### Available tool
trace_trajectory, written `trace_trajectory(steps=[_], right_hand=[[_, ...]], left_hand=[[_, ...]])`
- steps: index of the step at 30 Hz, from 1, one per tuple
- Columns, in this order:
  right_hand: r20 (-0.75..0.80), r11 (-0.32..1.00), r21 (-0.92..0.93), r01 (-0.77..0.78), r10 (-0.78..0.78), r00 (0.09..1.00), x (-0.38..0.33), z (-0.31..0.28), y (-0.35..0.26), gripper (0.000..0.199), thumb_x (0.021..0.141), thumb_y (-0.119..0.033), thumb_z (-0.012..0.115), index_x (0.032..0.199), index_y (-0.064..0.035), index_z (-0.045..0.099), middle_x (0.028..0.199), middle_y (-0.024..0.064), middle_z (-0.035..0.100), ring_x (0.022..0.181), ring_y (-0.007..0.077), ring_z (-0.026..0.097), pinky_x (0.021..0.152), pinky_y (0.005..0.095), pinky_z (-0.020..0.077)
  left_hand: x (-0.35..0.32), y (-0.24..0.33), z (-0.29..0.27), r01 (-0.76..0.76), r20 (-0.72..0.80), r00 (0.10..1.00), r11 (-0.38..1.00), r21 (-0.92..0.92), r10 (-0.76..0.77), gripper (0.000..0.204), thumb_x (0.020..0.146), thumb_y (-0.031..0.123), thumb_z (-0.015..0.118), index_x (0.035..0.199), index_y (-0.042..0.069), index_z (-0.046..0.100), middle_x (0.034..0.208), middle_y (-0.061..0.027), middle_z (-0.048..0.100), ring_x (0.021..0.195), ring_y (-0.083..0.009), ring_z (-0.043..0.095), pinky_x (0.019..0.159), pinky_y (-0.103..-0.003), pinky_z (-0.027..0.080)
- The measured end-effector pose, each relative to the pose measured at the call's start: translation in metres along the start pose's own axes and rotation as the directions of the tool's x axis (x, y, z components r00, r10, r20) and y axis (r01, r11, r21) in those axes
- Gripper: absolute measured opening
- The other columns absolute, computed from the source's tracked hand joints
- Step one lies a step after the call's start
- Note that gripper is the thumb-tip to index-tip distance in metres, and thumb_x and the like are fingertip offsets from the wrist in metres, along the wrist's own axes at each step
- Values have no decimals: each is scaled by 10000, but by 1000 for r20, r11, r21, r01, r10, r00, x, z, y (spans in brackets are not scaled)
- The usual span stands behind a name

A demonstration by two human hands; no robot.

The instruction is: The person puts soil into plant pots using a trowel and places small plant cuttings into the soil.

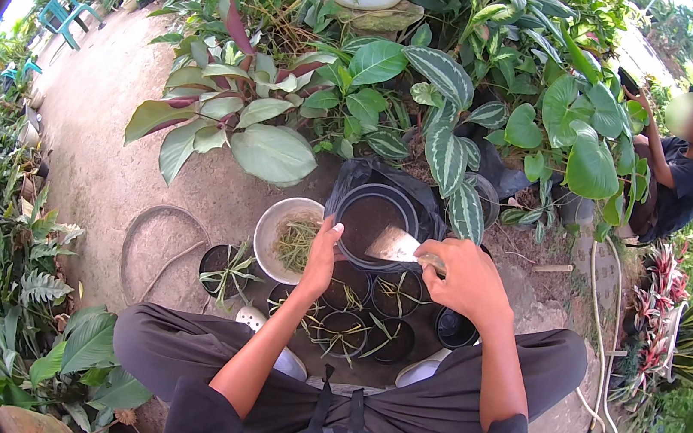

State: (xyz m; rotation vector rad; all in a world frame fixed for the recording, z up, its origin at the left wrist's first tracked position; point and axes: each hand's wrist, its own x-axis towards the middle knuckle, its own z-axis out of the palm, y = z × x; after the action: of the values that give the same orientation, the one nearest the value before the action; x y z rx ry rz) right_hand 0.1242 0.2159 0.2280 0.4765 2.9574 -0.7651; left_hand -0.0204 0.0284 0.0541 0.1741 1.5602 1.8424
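A person sat on bare ground (95,151) among garden plants, knees spread, seen from above. The right hand (467,276) was closed around the handle of a small trowel (395,244), whose flat metal blade pointed left over a black pot (374,220) of dark soil. That pot sat in a black plastic bag (352,174). The left hand (322,257) had its fingers curled on the pot's near left rim, steadying it rather than gripping anything.

Just left of the pot stood a pale bowl (270,237) holding thin green seedlings (296,243). Between the pot and the person's knees sat a cluster of small black pots (369,310), most with a slender seedling in them, and one more planted pot (223,269) stood apart to the left.

To scoop soil cleanly, it would probably help to keep the blade low over the pot and the rim held firm, so little soil spilled.

Another person (679,184) crouched at the far right, by a white hose (604,335).
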Motion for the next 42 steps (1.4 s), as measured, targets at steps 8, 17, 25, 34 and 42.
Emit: trace_trajectory(steps=[8,17,25,34,42], right_hand=[[19,986,164,-38,35,999,-2,-1,6,191,929,-171,638,1072,-71,715,736,150,657,678,307,622,687,407,509],[217,857,454,-245,160,963,4,-10,0,221,929,-236,647,1061,-73,718,776,141,680,799,308,632,767,425,504],[-13,993,100,65,-64,998,-5,-12,18,232,780,-185,693,971,-88,783,854,161,720,840,355,689,799,412,548],[37,1000,7,-31,30,999,-10,-9,7,249,795,-229,699,1006,-135,792,982,154,724,976,367,673,909,451,537],[108,999,27,-36,33,994,-7,-6,14,267,810,-229,724,1038,-107,788,926,161,725,915,364,695,855,446,555]], left_hand=[[-4,2,2,-20,3,1000,999,40,20,837,1009,486,483,1604,-30,200,1477,-250,461,1262,-309,584,1009,-414,490],[-3,0,1,-4,10,1000,1000,14,4,858,1009,496,481,1608,-34,172,1480,-254,453,1224,-321,607,1008,-408,489],[-5,4,3,3,7,1000,999,46,-3,840,1002,488,485,1593,-50,225,1484,-244,457,1220,-307,609,996,-400,502],[-7,-3,8,61,46,997,993,98,-65,855,998,500,486,1600,-43,212,1489,-230,468,1226,-291,603,988,-393,505],[14,-35,-14,62,90,994,998,15,-63,887,1006,523,475,1620,-32,156,1576,-242,354,1234,-304,600,1005,-397,493]])
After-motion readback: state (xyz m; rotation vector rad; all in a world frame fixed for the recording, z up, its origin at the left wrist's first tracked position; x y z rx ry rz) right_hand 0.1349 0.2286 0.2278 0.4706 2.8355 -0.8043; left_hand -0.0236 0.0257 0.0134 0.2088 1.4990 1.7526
